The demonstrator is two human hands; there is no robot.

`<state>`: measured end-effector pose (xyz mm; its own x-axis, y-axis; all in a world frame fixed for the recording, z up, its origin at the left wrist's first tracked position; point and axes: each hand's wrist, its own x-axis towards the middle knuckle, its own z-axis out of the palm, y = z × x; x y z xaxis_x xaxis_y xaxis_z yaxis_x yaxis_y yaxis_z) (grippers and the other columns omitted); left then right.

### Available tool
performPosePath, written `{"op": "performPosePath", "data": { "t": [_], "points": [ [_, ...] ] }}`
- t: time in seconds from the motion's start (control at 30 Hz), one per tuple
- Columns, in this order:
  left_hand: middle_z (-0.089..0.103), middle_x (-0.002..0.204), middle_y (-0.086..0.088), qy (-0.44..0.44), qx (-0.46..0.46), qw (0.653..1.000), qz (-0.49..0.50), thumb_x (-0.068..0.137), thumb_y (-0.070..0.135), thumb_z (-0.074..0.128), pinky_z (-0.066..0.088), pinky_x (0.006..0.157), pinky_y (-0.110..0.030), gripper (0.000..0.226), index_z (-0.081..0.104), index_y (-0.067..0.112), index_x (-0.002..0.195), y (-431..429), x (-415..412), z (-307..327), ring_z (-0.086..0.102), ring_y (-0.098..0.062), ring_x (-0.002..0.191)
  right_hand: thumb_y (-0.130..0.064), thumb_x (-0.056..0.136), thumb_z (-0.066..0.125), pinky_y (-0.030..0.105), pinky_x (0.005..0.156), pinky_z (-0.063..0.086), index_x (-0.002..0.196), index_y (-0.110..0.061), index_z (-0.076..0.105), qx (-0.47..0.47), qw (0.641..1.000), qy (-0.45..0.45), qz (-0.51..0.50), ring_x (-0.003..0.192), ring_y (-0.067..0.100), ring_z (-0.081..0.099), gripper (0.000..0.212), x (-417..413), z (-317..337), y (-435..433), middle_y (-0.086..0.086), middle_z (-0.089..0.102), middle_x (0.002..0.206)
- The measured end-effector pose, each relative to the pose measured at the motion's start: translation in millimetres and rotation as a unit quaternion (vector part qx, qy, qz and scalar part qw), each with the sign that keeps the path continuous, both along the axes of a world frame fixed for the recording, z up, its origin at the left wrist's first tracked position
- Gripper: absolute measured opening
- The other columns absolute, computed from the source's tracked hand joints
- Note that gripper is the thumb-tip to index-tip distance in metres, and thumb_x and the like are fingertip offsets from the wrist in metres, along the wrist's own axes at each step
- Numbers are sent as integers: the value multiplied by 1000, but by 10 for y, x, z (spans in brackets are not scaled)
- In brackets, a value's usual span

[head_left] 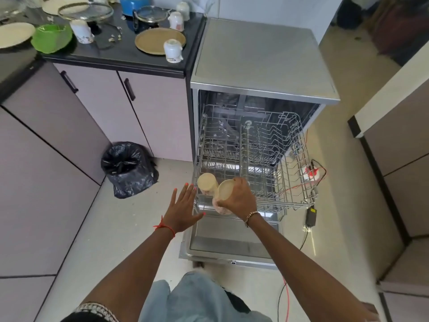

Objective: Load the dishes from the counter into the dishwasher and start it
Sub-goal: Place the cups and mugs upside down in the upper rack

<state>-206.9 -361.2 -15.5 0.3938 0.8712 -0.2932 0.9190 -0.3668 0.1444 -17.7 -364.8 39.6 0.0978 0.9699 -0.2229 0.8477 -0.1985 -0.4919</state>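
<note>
1. Rack and machine: the grey wire upper rack (299, 159) stands drawn out of the open stainless-steel dishwasher (262, 59), above its lowered door (232, 242).
2. Right hand (240, 199): your fingers curl over a cream ceramic cup with a pink-patterned body (224, 196) and grip it from the right side, at the rack's front-left corner.
3. Axis of the held cup: it is tilted, one round cream end facing up toward you and the body running down toward the front rim. Whether that end is mouth or base cannot be told.
4. Neighbour: a second cream cup (207, 182) sits in the same corner, just left of the held one, the two touching or nearly so.
5. Left hand (183, 205): flat, fingers spread, holding nothing, it hovers just outside the rack's left front corner. Contact with the wire cannot be confirmed.
6. Governing relation: free wire lies right of and behind the held cup, so the placing, judged next, falls to your right hand. Bring the long axis upright and clear the neighbour.
7. Remaining load: on the dark counter (130, 52), well apart to the left, stand a white cup (173, 51) on a tan round plate (151, 39) and a green plastic bowl (52, 38). The task looks early.
</note>
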Motion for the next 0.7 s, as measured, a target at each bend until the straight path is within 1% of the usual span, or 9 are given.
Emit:
{"op": "performPosePath", "data": {
  "t": [0.1,0.23,0.33,0.5,0.57,0.63,0.7],
  "points": [
    [-10,157,-6,-9,-4,1000,-3,62,73,-6,-21,106,-38,107,-2,11,149,224,15,-71,-26,-15,135,-41,64,81,33,86,47,124,-6,38,-8,1000,-8,-12,112,26,48,82,51,-56,211,10,43,127],
    [-8,157,-6,-31,-14,999,6,62,73,-3,-19,107,-36,107,-1,10,149,587,15,-150,-15,-19,143,-41,62,81,37,89,48,124,-7,36,-23,999,-18,-32,113,27,47,85,92,-125,560,10,42,127],
    [-8,157,-7,-46,-28,999,2,64,72,-1,-18,108,-33,105,-1,9,149,808,6,-213,-13,-19,144,-40,62,81,38,92,46,129,-7,33,-39,998,-18,-45,115,28,46,89,99,-173,822,12,39,128],
    [-8,157,-9,-50,-48,998,-8,63,70,-2,-16,108,-32,106,0,8,148,1136,-72,-389,-12,-22,144,-40,62,81,41,93,47,131,-12,38,-43,996,-11,-73,118,31,44,86,70,-297,1257,14,34,132],
    [-10,156,-8,-58,-60,996,-5,63,70,-2,-14,110,-32,105,-3,8,148,1244,-83,-452,-14,-21,143,-41,62,81,42,92,48,130,-11,38,-53,996,-11,-75,119,32,43,87,50,-372,1422,14,32,132],
    [-13,155,-6,-56,-70,996,-14,65,69,-1,-12,111,-33,103,-4,8,148,1337,-98,-533,-21,-17,139,-40,62,81,42,93,48,130,-10,38,-63,995,-7,-72,120,31,41,86,32,-452,1575,14,32,131],
    [-16,150,-3,-54,-82,995,-22,70,65,-2,-5,116,-38,96,-1,8,148,1434,-108,-601,-22,-18,135,-40,63,81,39,94,46,130,-10,37,-78,994,-9,-69,120,30,41,85,9,-563,1740,13,33,131]
  ]
}}
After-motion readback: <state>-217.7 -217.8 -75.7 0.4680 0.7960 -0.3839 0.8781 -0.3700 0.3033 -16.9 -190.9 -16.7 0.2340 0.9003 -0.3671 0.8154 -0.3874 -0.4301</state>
